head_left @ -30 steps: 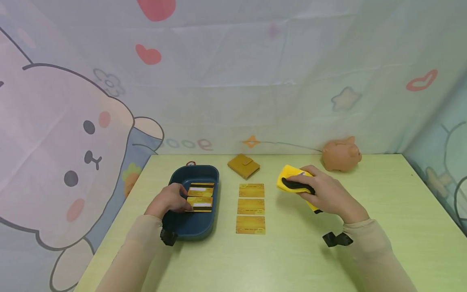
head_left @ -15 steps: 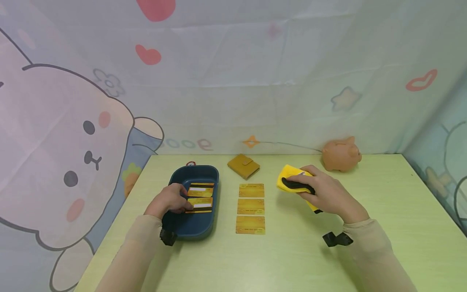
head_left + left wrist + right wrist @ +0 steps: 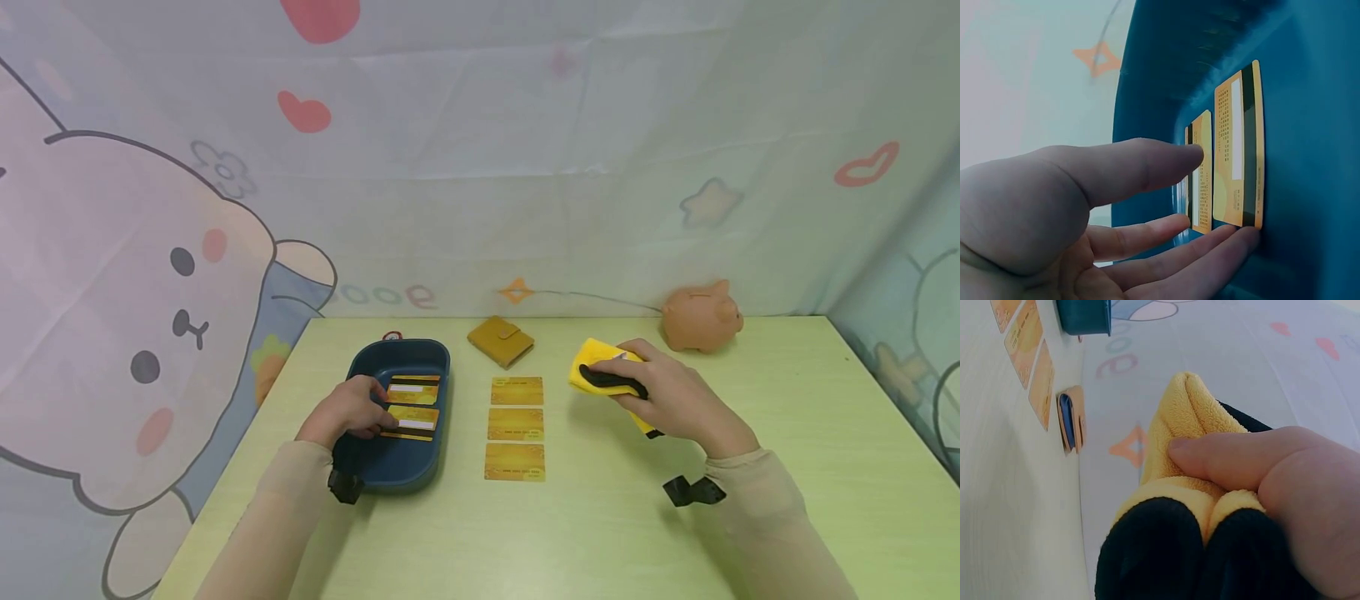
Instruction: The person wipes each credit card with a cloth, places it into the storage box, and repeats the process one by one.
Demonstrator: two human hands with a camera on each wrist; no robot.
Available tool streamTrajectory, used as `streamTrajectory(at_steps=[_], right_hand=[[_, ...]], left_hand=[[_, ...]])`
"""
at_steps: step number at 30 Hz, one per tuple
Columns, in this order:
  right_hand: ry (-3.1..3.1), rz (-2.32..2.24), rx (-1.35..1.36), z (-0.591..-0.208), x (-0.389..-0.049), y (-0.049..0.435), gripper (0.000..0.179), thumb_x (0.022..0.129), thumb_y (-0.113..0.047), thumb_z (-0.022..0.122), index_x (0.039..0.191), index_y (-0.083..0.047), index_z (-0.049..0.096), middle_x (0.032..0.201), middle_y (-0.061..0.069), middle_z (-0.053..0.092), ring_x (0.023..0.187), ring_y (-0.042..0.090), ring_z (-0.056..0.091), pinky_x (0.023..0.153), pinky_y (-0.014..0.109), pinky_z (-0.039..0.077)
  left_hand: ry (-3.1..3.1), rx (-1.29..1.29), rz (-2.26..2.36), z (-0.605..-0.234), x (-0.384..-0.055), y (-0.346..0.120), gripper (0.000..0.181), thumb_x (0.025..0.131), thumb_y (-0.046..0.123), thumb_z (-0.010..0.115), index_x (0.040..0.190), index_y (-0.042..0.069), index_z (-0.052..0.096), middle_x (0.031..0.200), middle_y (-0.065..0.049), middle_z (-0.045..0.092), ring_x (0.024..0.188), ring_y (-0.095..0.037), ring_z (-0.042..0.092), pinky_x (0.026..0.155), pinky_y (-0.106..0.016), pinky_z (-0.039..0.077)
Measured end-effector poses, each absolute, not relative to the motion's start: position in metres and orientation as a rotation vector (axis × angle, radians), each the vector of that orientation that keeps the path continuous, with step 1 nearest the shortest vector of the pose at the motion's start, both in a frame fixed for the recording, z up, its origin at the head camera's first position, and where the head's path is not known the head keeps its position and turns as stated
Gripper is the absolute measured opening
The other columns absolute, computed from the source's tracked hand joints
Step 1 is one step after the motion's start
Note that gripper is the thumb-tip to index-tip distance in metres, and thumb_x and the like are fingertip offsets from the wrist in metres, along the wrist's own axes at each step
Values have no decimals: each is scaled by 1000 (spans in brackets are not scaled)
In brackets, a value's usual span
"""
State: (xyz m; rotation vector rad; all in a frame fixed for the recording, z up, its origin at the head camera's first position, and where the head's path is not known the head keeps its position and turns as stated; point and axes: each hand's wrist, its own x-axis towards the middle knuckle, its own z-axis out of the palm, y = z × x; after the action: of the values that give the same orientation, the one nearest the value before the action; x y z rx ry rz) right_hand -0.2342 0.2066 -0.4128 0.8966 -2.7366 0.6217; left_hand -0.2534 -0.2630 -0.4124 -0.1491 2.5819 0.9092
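Note:
Inside the dark blue tray [image 3: 405, 468] lie two gold cards, the far card [image 3: 420, 393] and the near card [image 3: 412, 421], magnetic stripes up. My left hand [image 3: 351, 408] reaches over the tray's left side, fingertips at the left end of the near card. In the left wrist view the thumb stretches across the cards, while the other fingers meet the card's edge [image 3: 1229, 150] from below. My right hand [image 3: 667, 392] grips a folded yellow cloth [image 3: 588, 360] with black edging, above the table. Its thumb presses into the plush fabric in the right wrist view.
Three gold cards, among them a middle card [image 3: 516, 424], lie in a column right of the tray. Behind them is a mustard wallet [image 3: 501, 341]. A piggy bank [image 3: 699, 318] stands at the back right, before a printed curtain [image 3: 480, 208].
The near card in the tray has slid slightly toward me and turned a little, with small movements of the left fingers. The right hand and cloth have stayed in place.

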Motion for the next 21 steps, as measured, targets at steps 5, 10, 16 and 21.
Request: streamTrajectory(at_steps=[5,10,16,21], right_hand=[[-2739,619,899,-412,-234,207,49,91,-10,82,136,-28,72,137,14,60,100,31,68,73,45,59],[-2738,619,903,-412,-234,207,50,91,-10,82,136,-28,72,137,14,59,100,31,68,73,45,59],[-2736,620,898,-412,-234,206,50,90,-10,82,136,-28,72,137,14,60,99,31,69,73,45,59],[-2730,625,895,-412,-234,207,49,91,-10,82,136,-29,72,136,13,60,100,30,68,74,45,59]], left_hand=[[2567,-169,933,-411,-252,-262,51,87,8,84,127,-9,56,105,-23,70,84,-30,76,73,-39,66],[2561,-171,933,-410,-251,-262,51,88,9,84,127,-9,57,105,-23,70,86,-32,77,73,-40,66],[2600,-132,890,-405,-250,-263,48,90,14,83,126,-8,59,98,-21,72,82,-32,75,72,-40,66],[2709,-46,831,-398,-249,-261,45,93,23,80,125,-3,64,96,-16,70,73,-26,68,70,-40,60]])
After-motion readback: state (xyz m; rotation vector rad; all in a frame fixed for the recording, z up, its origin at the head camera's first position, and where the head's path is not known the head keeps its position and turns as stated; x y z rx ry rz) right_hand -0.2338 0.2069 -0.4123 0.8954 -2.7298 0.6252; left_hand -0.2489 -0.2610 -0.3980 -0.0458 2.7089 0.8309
